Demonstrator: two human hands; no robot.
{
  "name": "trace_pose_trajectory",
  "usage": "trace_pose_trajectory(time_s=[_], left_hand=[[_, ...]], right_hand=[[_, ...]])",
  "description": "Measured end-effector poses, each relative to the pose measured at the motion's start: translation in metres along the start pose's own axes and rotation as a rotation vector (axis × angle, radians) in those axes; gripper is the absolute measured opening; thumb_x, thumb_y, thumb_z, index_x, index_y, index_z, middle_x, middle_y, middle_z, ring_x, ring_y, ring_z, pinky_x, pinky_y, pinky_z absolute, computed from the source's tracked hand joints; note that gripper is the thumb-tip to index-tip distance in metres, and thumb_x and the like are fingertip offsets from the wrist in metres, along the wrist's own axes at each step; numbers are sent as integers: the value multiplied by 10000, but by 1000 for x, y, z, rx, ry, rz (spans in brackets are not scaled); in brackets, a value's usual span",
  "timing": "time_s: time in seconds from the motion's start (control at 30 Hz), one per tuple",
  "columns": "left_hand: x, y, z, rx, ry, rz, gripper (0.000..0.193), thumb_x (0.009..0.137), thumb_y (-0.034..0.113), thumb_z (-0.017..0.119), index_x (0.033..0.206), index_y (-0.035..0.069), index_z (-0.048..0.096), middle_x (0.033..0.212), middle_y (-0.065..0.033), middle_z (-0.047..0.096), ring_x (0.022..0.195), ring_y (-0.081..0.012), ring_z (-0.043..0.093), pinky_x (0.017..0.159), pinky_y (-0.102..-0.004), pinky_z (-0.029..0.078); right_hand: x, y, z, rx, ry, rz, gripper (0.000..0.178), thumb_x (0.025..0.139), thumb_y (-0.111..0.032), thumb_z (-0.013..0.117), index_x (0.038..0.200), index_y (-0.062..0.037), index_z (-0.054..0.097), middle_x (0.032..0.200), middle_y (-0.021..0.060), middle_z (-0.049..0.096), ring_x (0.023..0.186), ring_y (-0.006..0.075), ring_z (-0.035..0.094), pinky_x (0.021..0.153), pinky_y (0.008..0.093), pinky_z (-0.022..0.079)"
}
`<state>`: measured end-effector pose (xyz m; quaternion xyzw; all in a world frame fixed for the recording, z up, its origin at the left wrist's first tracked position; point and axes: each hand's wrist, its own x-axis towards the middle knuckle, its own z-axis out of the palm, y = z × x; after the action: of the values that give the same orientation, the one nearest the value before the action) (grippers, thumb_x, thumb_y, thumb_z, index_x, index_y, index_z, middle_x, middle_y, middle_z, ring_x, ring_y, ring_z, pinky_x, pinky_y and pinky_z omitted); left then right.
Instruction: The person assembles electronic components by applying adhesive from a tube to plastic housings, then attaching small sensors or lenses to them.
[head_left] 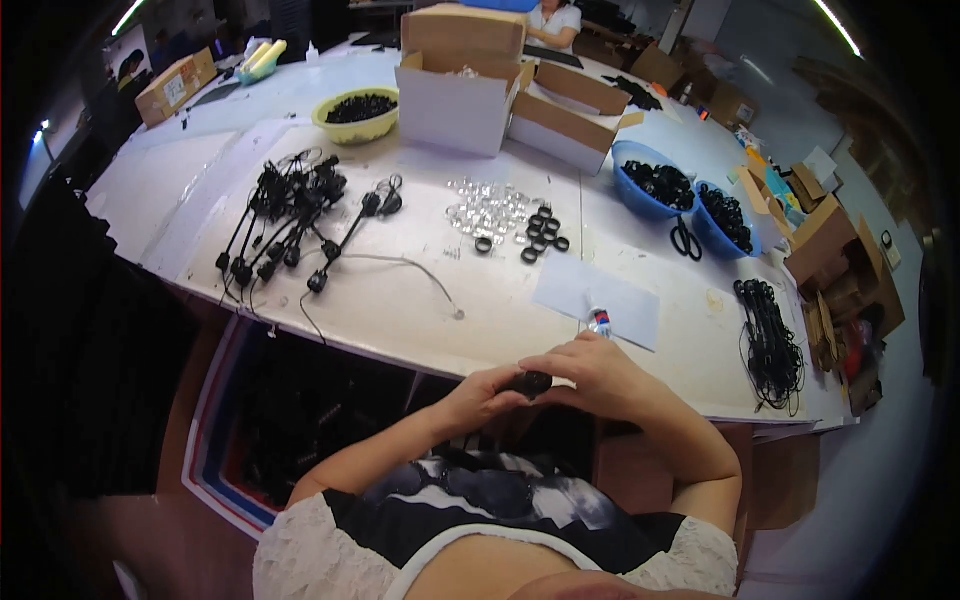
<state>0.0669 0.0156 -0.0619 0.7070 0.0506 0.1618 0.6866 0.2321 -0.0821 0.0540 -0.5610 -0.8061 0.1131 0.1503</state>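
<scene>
- Both hands meet at the near edge of the table, and together they hold a small black round plastic part (531,382); the left hand (482,393) closes its fingers on it from the left side, and the right hand (597,368) covers it from the right and from above.
- This part is in the air, just in front of the table edge and above the person's lap.
- Just beyond the right hand, a small glue tube with a red and blue band (599,322) lies on a sheet of white paper (600,298).
- The wide white work table (400,310) carries many things. On its left part lies a bundle of black cables with round black sockets (285,215), and a thin pale wire (420,272) lies near it.
- In the middle, a pile of small clear plastic pieces (490,208) lies beside some black rings (540,235).
- Farther back stand a yellow bowl with black parts (357,113) and open white cardboard boxes (462,100).
- On the right stand two blue bowls with black parts (655,182), black scissors (686,240) lie near them, and another bundle of black cables (768,340) lies close to the right edge.
- Brown cartons (830,240) stand on the floor at the right, and another person in a white top (553,22) sits at the far end of the room.
</scene>
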Motion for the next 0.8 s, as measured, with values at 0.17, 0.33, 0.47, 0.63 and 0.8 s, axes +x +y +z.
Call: trace_pose_trajectory(time_s=[0.17,0.33,0.47,0.63,0.8], left_hand=[[1,3,4,-71,-20,-150,419,786,23,580,1193,26,482,1044,-53,567,966,-118,522,850,-262,429],[-1,9,3,-33,57,-111,308,807,105,606,1094,31,524,788,-31,573,677,-68,509,623,-218,439],[6,5,-6,-33,63,11,270,820,108,593,1069,23,536,748,-19,570,640,-70,508,595,-219,435],[-1,12,-11,-220,-75,-279,372,795,-1,556,1163,35,514,859,-26,604,730,-76,566,661,-218,484],[5,-16,1,-172,1,103,383,788,75,607,1164,94,537,780,22,561,643,-56,496,576,-207,433]], right_hand=[[-2,5,-2,21,-2,-85,402,669,-190,707,1047,-123,590,855,50,622,767,228,589,682,328,414],[-1,-3,1,-178,97,-78,447,614,-326,722,982,-99,610,800,43,620,718,209,591,664,307,411],[9,6,6,-256,127,-36,403,659,-364,676,954,-101,602,799,30,619,715,186,583,663,299,408],[14,7,1,-45,42,-181,399,641,-221,699,1016,-123,603,800,36,618,711,214,581,660,320,407],[7,-2,0,-32,-20,-10,410,599,-190,731,989,-126,621,814,55,633,696,236,567,654,338,394]])
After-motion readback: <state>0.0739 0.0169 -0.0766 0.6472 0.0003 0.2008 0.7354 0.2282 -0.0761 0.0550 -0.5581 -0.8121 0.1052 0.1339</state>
